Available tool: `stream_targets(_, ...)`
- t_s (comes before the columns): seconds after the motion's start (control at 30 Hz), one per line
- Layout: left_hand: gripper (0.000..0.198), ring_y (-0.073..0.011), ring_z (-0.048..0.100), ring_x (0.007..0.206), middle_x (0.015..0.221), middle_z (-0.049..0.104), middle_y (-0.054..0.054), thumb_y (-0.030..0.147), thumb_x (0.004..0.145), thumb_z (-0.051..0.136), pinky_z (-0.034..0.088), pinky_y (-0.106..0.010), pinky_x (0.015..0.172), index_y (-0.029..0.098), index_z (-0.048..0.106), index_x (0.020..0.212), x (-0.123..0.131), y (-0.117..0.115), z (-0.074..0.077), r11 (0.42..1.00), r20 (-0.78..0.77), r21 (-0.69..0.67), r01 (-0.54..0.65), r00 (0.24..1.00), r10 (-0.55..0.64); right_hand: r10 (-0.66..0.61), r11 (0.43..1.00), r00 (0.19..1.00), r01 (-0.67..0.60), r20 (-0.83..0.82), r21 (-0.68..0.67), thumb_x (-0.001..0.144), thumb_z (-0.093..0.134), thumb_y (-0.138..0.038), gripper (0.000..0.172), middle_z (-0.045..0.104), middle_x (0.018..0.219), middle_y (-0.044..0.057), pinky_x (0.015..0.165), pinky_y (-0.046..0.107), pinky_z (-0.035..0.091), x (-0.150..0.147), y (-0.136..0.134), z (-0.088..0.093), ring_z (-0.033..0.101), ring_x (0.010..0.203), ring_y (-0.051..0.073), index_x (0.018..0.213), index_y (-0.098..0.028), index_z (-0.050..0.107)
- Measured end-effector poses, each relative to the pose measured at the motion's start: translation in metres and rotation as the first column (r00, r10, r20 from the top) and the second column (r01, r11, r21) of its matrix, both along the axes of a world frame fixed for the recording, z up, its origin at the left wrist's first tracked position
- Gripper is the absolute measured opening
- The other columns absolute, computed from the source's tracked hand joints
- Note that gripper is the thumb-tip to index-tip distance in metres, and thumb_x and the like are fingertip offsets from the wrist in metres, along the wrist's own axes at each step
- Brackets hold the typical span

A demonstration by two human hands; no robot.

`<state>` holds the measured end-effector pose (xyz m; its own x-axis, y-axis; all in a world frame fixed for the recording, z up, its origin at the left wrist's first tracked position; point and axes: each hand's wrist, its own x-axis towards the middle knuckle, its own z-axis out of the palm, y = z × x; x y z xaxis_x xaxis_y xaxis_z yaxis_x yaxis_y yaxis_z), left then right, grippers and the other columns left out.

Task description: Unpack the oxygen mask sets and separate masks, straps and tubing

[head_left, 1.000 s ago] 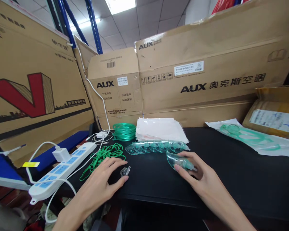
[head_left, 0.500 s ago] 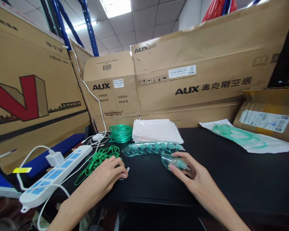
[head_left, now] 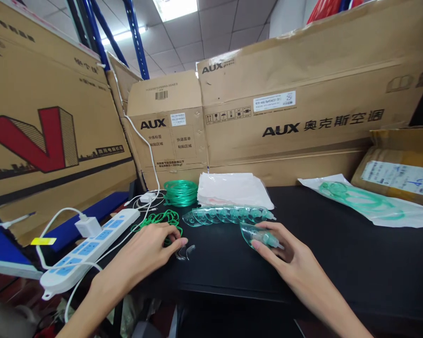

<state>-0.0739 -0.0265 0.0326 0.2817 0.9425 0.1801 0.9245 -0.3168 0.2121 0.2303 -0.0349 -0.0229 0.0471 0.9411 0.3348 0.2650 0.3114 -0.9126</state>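
Observation:
My right hand (head_left: 284, 246) holds a clear green mask (head_left: 255, 236) between thumb and fingers, just above the black table. My left hand (head_left: 165, 241) is over the near edge of a tangle of green elastic cord (head_left: 162, 218), its fingers curled; what they hold, if anything, is hidden. Beside its thumb, small clear, shiny pieces (head_left: 186, 252) lie on the table. Behind the hands, several similar green masks (head_left: 229, 215) lie nested in a row.
A coil of green tubing (head_left: 181, 193) and a stack of white bags (head_left: 232, 189) stand at the back. A power strip (head_left: 90, 251) with white cables lies left. A packaged green item (head_left: 366, 199) lies right, by a cardboard box (head_left: 405, 164).
My left hand has shifted left off the small clear pieces, which now show, and onto the green cord. My right hand still holds the mask. The view has shifted slightly.

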Motion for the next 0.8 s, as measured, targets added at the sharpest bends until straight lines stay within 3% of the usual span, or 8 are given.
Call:
stream_targets(0.13,0.047,-0.0238,0.067,0.074,0.076,0.072,-0.004,0.065,0.09,0.05,0.035,-0.029,0.061,0.024,0.071,0.079,0.01,0.004,0.0,0.993,-0.08,-0.072,-0.095,0.993,0.09,0.016,1.0,1.0,-0.016,-0.004,-0.006,0.08,0.07,-0.055,0.042,0.068,0.09,0.001,0.077,0.03,0.055,0.0,0.001,0.0,0.069,0.079,0.02,0.108,-0.025,0.062)
stream_targets(0.3,0.046,-0.0255,0.067,0.075,0.079,0.073,-0.007,0.066,0.085,0.054,0.036,-0.029,0.061,0.023,0.071,0.078,0.014,0.014,-0.004,0.992,-0.16,-0.081,-0.101,0.983,0.087,0.028,0.999,1.0,-0.028,0.001,-0.03,0.081,0.07,-0.055,0.044,0.067,0.089,0.001,0.078,0.032,0.054,0.002,0.002,-0.002,0.069,0.079,0.02,0.111,-0.025,0.06)
stream_targets(0.6,0.012,-0.0207,0.066,0.071,0.076,0.074,0.002,0.033,0.08,0.059,0.035,-0.029,0.061,0.027,0.068,0.083,0.007,0.018,-0.007,0.993,-0.146,-0.114,-0.037,0.989,0.02,0.05,0.998,0.997,-0.049,-0.056,0.025,0.077,0.074,-0.052,0.042,0.069,0.097,0.004,0.084,0.034,0.054,0.005,0.004,-0.003,0.069,0.092,0.023,0.103,-0.025,0.058)
stream_targets(0.7,0.011,-0.0206,0.066,0.072,0.078,0.074,0.002,0.031,0.078,0.06,0.036,-0.029,0.061,0.027,0.069,0.084,0.007,0.018,-0.009,0.993,-0.124,-0.118,-0.027,0.992,0.012,0.021,0.999,0.995,-0.017,-0.101,0.036,0.072,0.079,-0.053,0.045,0.071,0.096,0.005,0.085,0.034,0.054,0.016,0.007,0.01,0.069,0.094,0.024,0.099,-0.024,0.057)
stream_targets(0.8,0.016,-0.0209,0.068,0.074,0.079,0.075,0.001,0.04,0.082,0.061,0.037,-0.029,0.064,0.027,0.07,0.085,0.006,0.018,-0.007,0.992,-0.062,-0.12,-0.03,0.998,0.023,-0.093,0.992,0.99,0.101,-0.107,0.078,0.067,0.082,-0.054,0.049,0.073,0.094,0.005,0.082,0.034,0.054,0.03,0.009,0.036,0.07,0.091,0.025,0.099,-0.024,0.059)
